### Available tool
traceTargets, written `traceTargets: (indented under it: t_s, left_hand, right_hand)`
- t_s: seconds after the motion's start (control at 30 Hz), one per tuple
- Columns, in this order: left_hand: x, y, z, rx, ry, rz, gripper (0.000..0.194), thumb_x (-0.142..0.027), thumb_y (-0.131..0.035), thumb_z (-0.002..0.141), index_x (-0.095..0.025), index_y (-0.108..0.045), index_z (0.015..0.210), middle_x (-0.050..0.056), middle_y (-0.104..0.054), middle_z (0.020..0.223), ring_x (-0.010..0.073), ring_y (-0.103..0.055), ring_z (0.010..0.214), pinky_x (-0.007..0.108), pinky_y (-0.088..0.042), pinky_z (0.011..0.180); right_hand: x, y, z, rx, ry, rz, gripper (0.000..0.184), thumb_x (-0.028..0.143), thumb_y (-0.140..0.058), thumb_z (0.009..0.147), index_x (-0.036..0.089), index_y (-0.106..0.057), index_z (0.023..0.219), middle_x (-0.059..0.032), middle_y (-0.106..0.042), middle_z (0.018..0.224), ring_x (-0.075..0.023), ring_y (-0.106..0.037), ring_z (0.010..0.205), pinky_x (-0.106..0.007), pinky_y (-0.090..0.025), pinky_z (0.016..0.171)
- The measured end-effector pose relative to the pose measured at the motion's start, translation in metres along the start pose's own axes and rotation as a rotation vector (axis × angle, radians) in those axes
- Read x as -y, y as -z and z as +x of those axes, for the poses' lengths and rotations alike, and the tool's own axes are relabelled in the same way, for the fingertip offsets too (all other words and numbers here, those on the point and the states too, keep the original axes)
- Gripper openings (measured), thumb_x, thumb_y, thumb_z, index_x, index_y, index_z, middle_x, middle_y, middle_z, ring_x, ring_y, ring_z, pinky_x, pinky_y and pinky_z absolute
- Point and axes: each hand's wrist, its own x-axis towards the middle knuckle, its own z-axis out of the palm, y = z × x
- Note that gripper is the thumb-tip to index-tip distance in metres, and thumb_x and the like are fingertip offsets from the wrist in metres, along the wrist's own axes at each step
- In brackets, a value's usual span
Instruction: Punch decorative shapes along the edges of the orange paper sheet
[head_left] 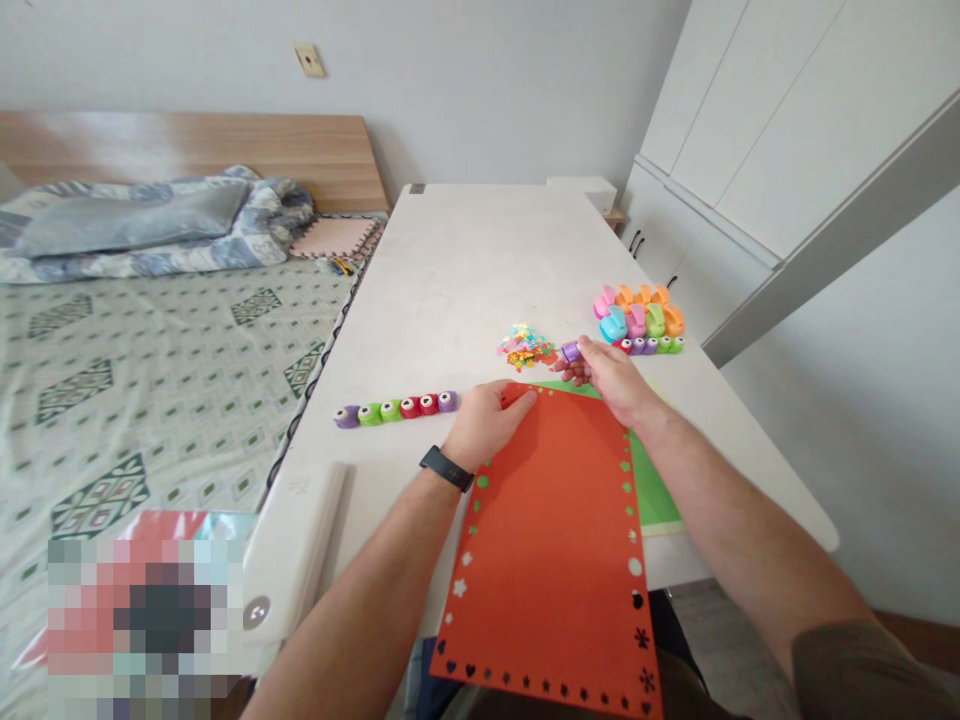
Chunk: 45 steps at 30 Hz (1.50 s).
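Left hand point(486, 418) pinches hole-edged orange paper point(555, 520) overhanging the table's point(465, 270) near edge; right hand point(609, 380) grips a rounded purple punch point(571, 352).

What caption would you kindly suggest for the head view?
Left hand holds an edge-punched orange sheet; right hand holds a purple punch.

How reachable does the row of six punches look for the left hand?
Likely yes: the row of punches lies beside the left hand, nothing visible between them, though it holds the orange sheet and might need to let go.
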Motion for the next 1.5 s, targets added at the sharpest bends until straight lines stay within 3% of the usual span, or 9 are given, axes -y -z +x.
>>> traceTargets:
  t_s: [0.57, 0.77, 1.07, 1.27, 1.5]
  left_hand:
    - [-0.006, 0.001, -0.002, -0.039, -0.027, -0.002, 0.035, -0.049, -0.065, 0.084, -0.016, -0.068, 0.075, 0.002, -0.064, 0.063, 0.0154, -0.056, 0.058, 0.025, -0.036, 0.049]
    - [-0.005, 0.001, -0.002, -0.031, -0.029, 0.017, 0.035, -0.05, -0.064, 0.085, -0.016, -0.069, 0.076, 0.002, -0.064, 0.063, 0.0152, -0.055, 0.058, 0.025, -0.036, 0.049]
    - [0.002, 0.001, 0.001, 0.006, -0.034, 0.088, 0.039, -0.051, -0.059, 0.09, -0.015, -0.071, 0.083, 0.003, -0.067, 0.069, 0.0144, -0.055, 0.059, 0.025, -0.034, 0.05]
    - [0.001, 0.001, 0.001, -0.001, -0.048, 0.103, 0.039, -0.05, -0.058, 0.09, -0.015, -0.07, 0.081, 0.002, -0.066, 0.068, 0.014, -0.054, 0.059, 0.025, -0.034, 0.051]
    - [-0.001, 0.001, 0.0, 0.002, -0.054, 0.121, 0.038, -0.049, -0.058, 0.091, -0.015, -0.07, 0.08, 0.002, -0.066, 0.068, 0.0143, -0.053, 0.06, 0.026, -0.033, 0.052]
  right_hand:
    - [-0.02, 0.004, 0.012, -0.114, 0.036, -0.133, 0.052, 0.069, -0.06, 0.089, 0.019, -0.075, 0.086, -0.0086, -0.075, 0.089, -0.0202, -0.067, 0.083, -0.03, -0.048, 0.065]
    - [-0.02, 0.006, 0.013, -0.113, 0.048, -0.155, 0.053, 0.07, -0.06, 0.088, 0.019, -0.076, 0.089, -0.0083, -0.075, 0.09, -0.021, -0.067, 0.086, -0.029, -0.046, 0.063]
    - [-0.016, 0.005, 0.01, -0.114, 0.027, -0.218, 0.054, 0.072, -0.059, 0.088, 0.02, -0.075, 0.092, -0.005, -0.073, 0.086, -0.0161, -0.058, 0.07, -0.029, -0.043, 0.06]
    - [-0.014, 0.003, 0.009, -0.106, 0.055, -0.186, 0.052, 0.071, -0.06, 0.087, 0.021, -0.074, 0.096, -0.0061, -0.074, 0.094, -0.0202, -0.065, 0.086, -0.028, -0.044, 0.058]
    - [-0.014, 0.003, 0.009, -0.116, 0.042, -0.231, 0.054, 0.071, -0.059, 0.088, 0.02, -0.075, 0.095, -0.0059, -0.074, 0.091, -0.0179, -0.062, 0.076, -0.03, -0.045, 0.061]
